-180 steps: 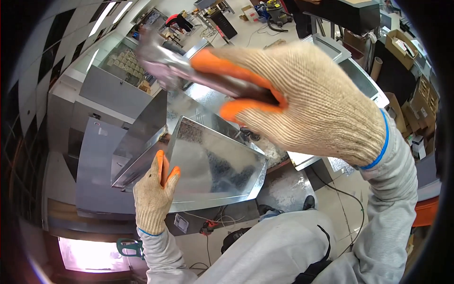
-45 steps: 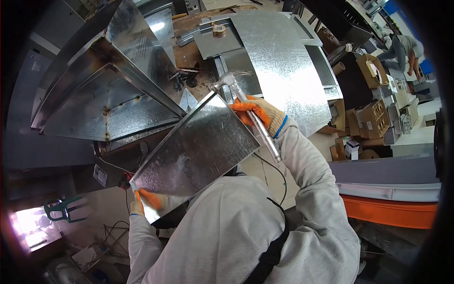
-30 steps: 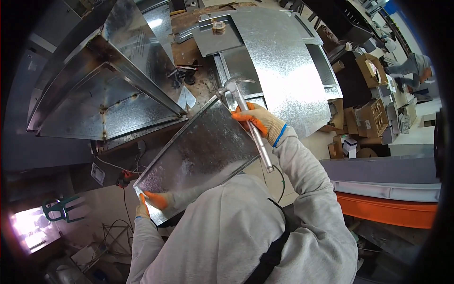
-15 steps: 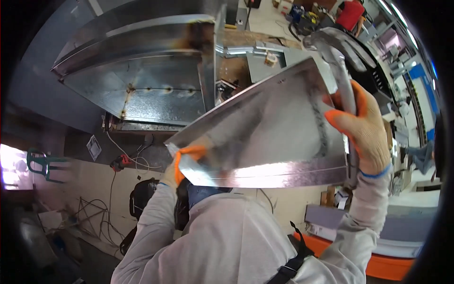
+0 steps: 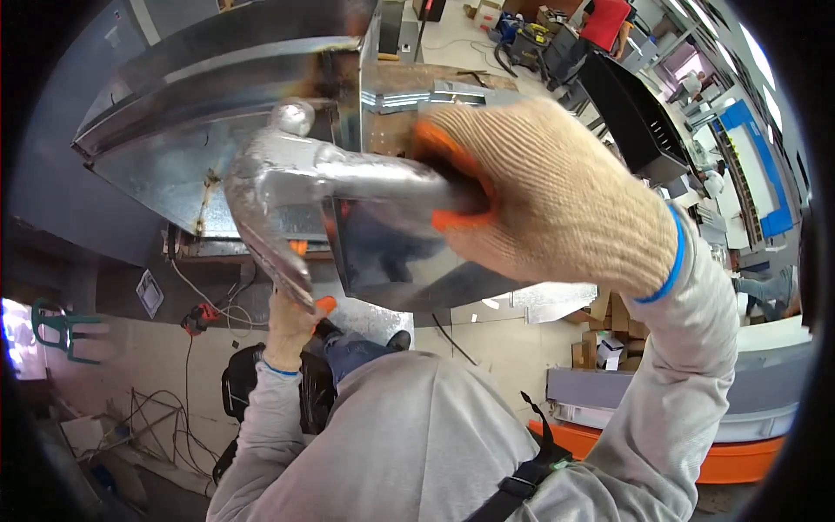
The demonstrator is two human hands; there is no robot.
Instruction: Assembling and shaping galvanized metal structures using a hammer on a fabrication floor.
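My right hand (image 5: pixel 557 191), in a knitted glove with orange palm coating, is closed round the handle of a silver claw hammer (image 5: pixel 291 165). The hammer is raised close to the camera, its head toward the left. Below it is a shiny sheet metal panel (image 5: pixel 391 261), partly covered by the hammer and right hand. At the panel's left end my left hand (image 5: pixel 291 326), gloved alike, grips the edge; the hammer's claw hides some of its fingers. Beyond stands a large welded sheet metal housing (image 5: pixel 278 130) with brown heat marks.
The workbench (image 5: pixel 396 135) carries metal strips. A red power tool (image 5: pixel 200 318) with a cord lies at left, near a green chair (image 5: pixel 65 329). Cardboard boxes (image 5: pixel 600 339) and an orange-based unit (image 5: pixel 739 457) stand right. A person in red (image 5: pixel 606 24) is at the back.
My right hand has swung the hammer from the right side to left of centre, nearer the camera. The panel has turned and lowered, and my left hand has shifted slightly left.
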